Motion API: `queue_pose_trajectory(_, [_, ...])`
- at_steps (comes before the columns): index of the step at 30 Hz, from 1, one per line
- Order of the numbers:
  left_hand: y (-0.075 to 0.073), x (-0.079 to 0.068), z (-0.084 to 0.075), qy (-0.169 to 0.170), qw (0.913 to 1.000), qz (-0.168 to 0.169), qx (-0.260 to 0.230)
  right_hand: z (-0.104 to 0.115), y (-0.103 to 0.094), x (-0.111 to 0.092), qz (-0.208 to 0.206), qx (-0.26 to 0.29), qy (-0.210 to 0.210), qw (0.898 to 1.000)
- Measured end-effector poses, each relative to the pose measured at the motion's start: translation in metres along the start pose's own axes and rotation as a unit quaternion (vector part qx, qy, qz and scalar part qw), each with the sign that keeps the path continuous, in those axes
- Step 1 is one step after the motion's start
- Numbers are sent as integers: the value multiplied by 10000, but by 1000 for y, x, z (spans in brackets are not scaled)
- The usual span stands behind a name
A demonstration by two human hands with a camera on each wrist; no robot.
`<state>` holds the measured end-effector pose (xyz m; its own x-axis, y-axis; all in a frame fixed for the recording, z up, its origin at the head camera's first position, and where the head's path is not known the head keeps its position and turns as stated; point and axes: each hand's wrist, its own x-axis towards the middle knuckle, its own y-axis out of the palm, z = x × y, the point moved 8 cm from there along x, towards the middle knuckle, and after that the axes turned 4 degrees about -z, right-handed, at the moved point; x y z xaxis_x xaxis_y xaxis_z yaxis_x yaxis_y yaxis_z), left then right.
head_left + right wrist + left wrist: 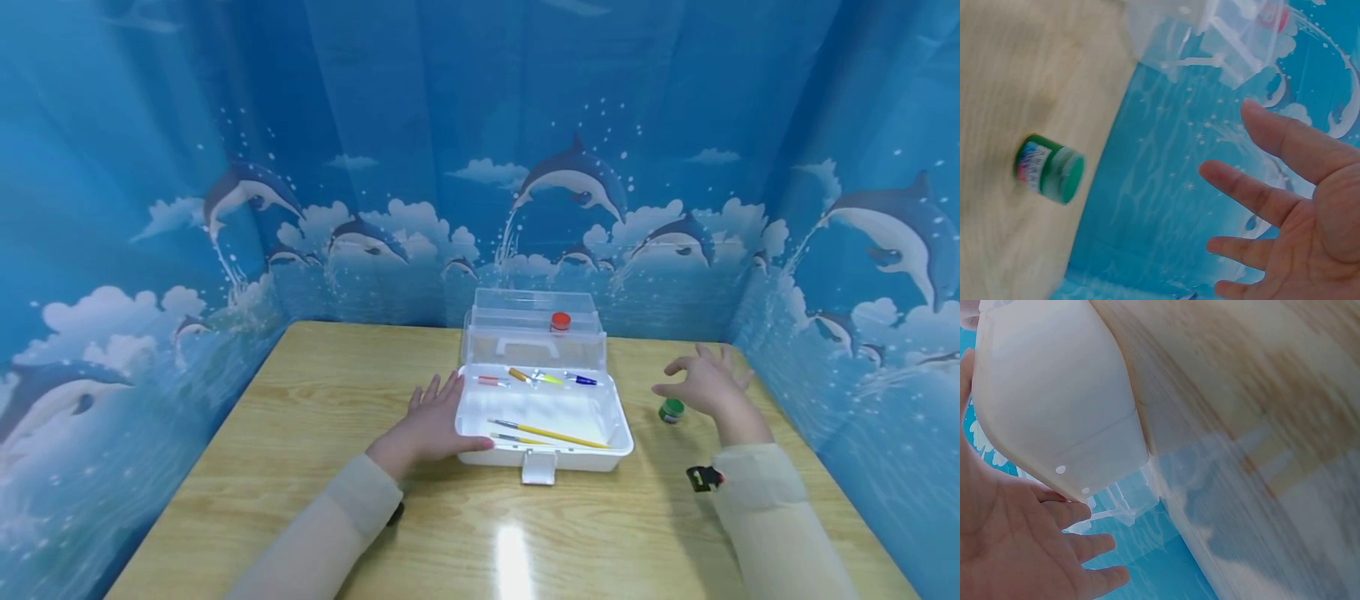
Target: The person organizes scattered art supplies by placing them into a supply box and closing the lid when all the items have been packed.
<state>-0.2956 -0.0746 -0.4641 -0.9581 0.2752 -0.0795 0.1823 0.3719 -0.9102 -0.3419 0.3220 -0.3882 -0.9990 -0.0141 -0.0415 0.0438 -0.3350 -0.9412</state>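
A white plastic box (547,460) with a raised clear lid (517,321) stands on the table. My left hand (433,423) rests along its left side, thumb on the front rim and fingers spread; the left wrist view shows the palm by the box wall (1060,381). Over the table to the right, my right hand (708,385) hovers with parted fingers and holds nothing. Just below and left of it stands a small green paint jar (671,410), apart from the fingers; its printed label shows in the right wrist view beside the right hand (1297,206).
Inside the box lie two yellow paintbrushes (551,432) and several small coloured tubes or pens, among them a purple one (581,379). A red-capped jar (560,322) sits in the lid's tray. The front latch (538,468) hangs down. Dolphin-printed curtains (450,125) surround the wooden table (300,400).
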Motion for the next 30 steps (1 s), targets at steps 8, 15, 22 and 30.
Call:
queue_pose_trajectory(8, [0,0,0,-9,10000,-14,-34,-16,13,-1,168,133,86,9997])
queue_pose_trajectory(15, [0,-1,1,-43,9999,-16,-97,-29,23,-1,316,292,185,9989])
queue_pose_trajectory(22, [0,-1,0,-36,9999,-2,-99,-35,30,0,422,286,308,9982])
queue_pose_trajectory(30, [-1,-2,-1,-51,10000,22,-80,-39,35,0,549,310,424,9971])
